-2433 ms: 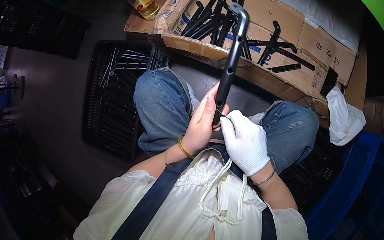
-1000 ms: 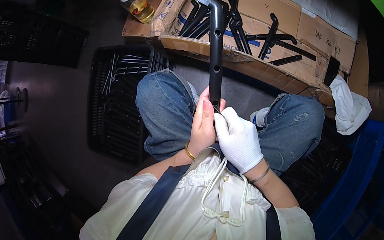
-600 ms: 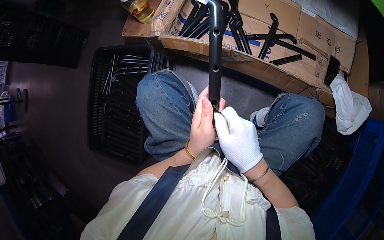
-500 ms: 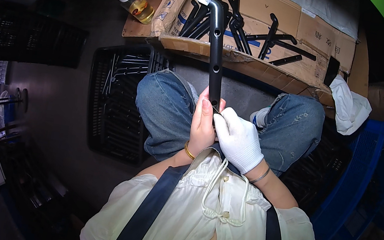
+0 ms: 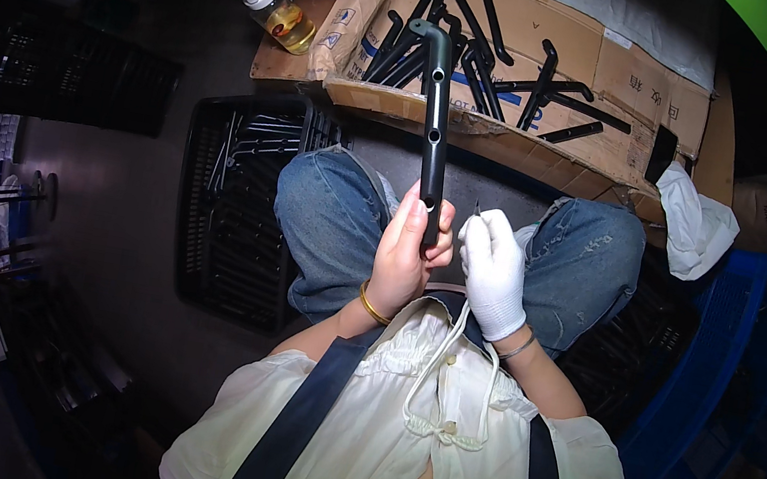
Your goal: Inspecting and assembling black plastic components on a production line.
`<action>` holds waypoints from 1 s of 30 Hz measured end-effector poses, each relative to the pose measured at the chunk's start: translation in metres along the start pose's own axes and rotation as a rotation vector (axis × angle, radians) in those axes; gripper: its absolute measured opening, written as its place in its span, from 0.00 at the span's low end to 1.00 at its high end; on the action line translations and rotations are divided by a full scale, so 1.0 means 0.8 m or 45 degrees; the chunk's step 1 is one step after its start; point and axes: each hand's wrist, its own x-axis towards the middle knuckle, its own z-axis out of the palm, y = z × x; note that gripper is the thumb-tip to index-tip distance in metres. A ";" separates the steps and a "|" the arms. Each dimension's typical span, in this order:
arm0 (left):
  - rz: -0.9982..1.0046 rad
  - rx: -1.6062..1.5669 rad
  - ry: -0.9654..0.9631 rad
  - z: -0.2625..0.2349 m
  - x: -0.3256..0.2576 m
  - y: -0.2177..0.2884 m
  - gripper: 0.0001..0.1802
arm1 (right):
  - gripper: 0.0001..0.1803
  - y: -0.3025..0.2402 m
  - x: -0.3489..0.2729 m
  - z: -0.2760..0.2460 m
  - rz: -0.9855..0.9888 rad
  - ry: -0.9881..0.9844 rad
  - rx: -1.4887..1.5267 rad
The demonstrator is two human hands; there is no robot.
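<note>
The bare left hand (image 5: 410, 249) curls around the near end of a black tubular bar (image 5: 431, 164) with holes along it and a bent, flattened far tip. Just to its right, clear of the bar, the right hand (image 5: 497, 277) in a white knit glove pinches a thin, dark, pointed tool (image 5: 477, 209), tip up. The step in hand seems to be close work at the holes; another pass would call for a steady bar and the point lined up. Left of the hands is a black plastic crate (image 5: 190, 202) of slim rods (image 5: 233, 154); beyond them, bent black bars (image 5: 537, 93) lie in a brown cardboard box (image 5: 520, 149).
</note>
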 end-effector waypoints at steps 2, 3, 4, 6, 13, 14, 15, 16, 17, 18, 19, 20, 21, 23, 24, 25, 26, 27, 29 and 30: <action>-0.027 0.107 -0.031 -0.003 0.000 -0.001 0.14 | 0.09 0.000 0.003 -0.004 -0.011 0.003 -0.001; -0.057 0.052 -0.061 -0.010 0.001 -0.005 0.21 | 0.09 0.000 0.003 -0.005 -0.016 -0.001 -0.001; -0.052 0.053 -0.062 -0.011 0.001 -0.007 0.21 | 0.09 0.000 0.003 -0.005 -0.045 -0.001 -0.037; -0.056 0.114 -0.124 -0.010 -0.002 -0.011 0.34 | 0.09 0.003 0.003 -0.006 -0.077 0.001 -0.074; 0.006 0.379 -0.152 -0.004 -0.004 -0.011 0.38 | 0.08 -0.004 0.006 -0.025 -0.021 -0.002 -0.065; 0.009 0.379 -0.153 -0.004 -0.004 -0.011 0.38 | 0.08 -0.006 0.008 -0.028 -0.004 0.009 -0.070; -0.019 0.328 -0.148 -0.005 -0.005 -0.011 0.37 | 0.10 -0.007 0.009 -0.031 0.037 -0.005 -0.079; -0.047 0.276 -0.143 -0.006 -0.005 -0.011 0.35 | 0.10 -0.005 0.012 -0.029 0.033 -0.006 -0.080; -0.041 0.275 -0.145 -0.009 -0.004 -0.014 0.35 | 0.09 -0.003 0.015 -0.024 -0.151 0.073 -0.130; 0.006 0.581 -0.110 -0.015 -0.001 -0.018 0.32 | 0.10 -0.003 0.019 -0.021 -0.336 0.151 -0.179; 0.055 0.887 -0.071 -0.018 0.000 -0.020 0.30 | 0.15 -0.009 0.022 -0.021 -0.241 0.155 -0.141; 0.297 1.324 -0.026 -0.014 0.002 -0.027 0.27 | 0.15 -0.016 0.026 -0.021 -0.248 0.150 -0.142; 0.455 1.466 -0.068 -0.010 0.004 -0.030 0.27 | 0.15 -0.025 0.032 -0.020 -0.186 0.105 -0.093; 0.775 1.766 -0.065 -0.005 0.007 -0.038 0.26 | 0.14 -0.026 0.046 -0.022 -0.104 0.057 -0.077; 0.782 1.768 -0.069 -0.007 0.004 -0.038 0.26 | 0.14 -0.023 0.050 -0.025 -0.111 0.060 -0.074; 0.442 1.490 -0.075 -0.008 0.000 -0.036 0.25 | 0.14 -0.019 0.054 -0.028 -0.047 -0.011 0.039; 0.109 1.203 -0.078 -0.004 -0.001 -0.030 0.25 | 0.14 -0.020 0.058 -0.028 0.019 -0.083 0.153; 0.102 0.838 -0.097 0.003 0.002 -0.027 0.23 | 0.10 -0.024 0.061 -0.026 0.108 -0.162 0.364; -0.160 0.396 -0.199 -0.009 0.004 -0.009 0.20 | 0.09 -0.032 0.061 -0.044 0.351 -0.440 0.637; -0.230 0.183 -0.312 -0.021 0.009 -0.004 0.19 | 0.10 -0.031 0.064 -0.047 0.409 -0.527 0.724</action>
